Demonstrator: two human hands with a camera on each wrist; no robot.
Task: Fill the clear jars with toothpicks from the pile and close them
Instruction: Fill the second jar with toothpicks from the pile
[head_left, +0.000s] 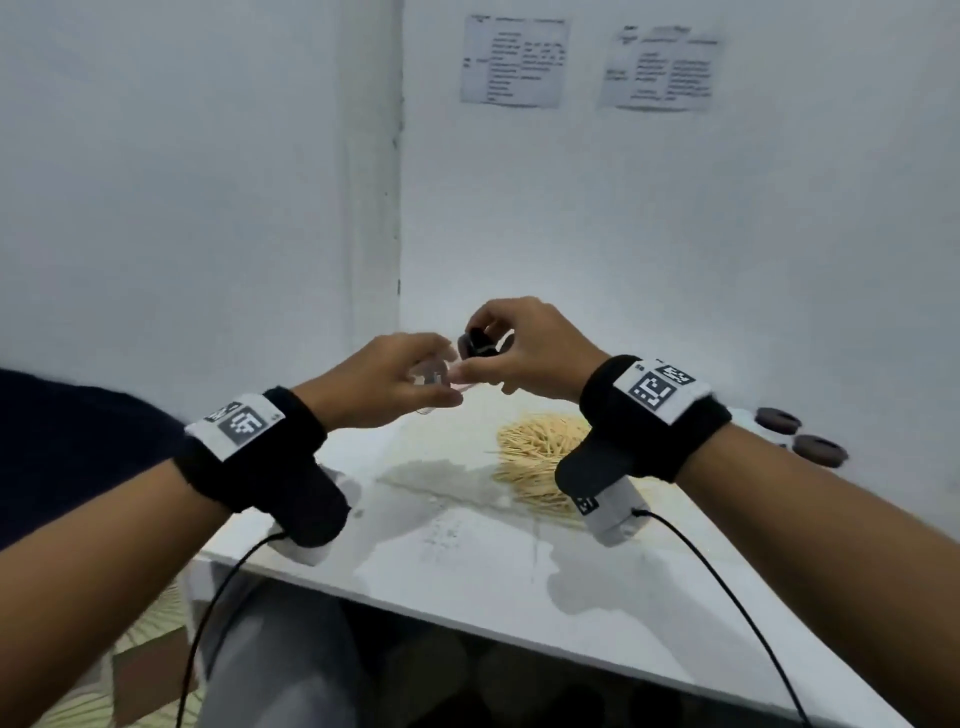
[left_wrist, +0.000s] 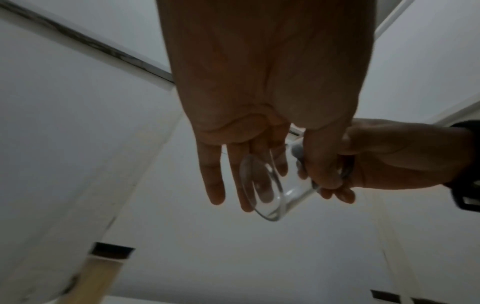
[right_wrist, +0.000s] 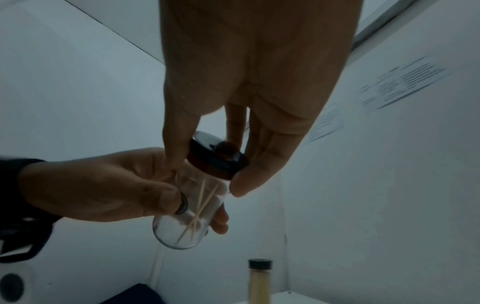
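Closing step: above the toothpick pile (head_left: 540, 457) on the table (head_left: 519, 571), the left hand (head_left: 384, 382) grips a clear jar (right_wrist: 187, 216) by its body while the right hand (head_left: 524, 348) pinches the dark lid (right_wrist: 218, 159) at the jar's mouth. The next move probably calls for turning or pressing the lid until it seats, with the jar held firm. Only the right wrist view shows a few toothpicks (right_wrist: 200, 205) inside and a filled, capped jar (right_wrist: 259, 281) below; only the head view shows two spare lids (head_left: 800, 434) right of the pile.

Head looks down; wrists look fingerward.
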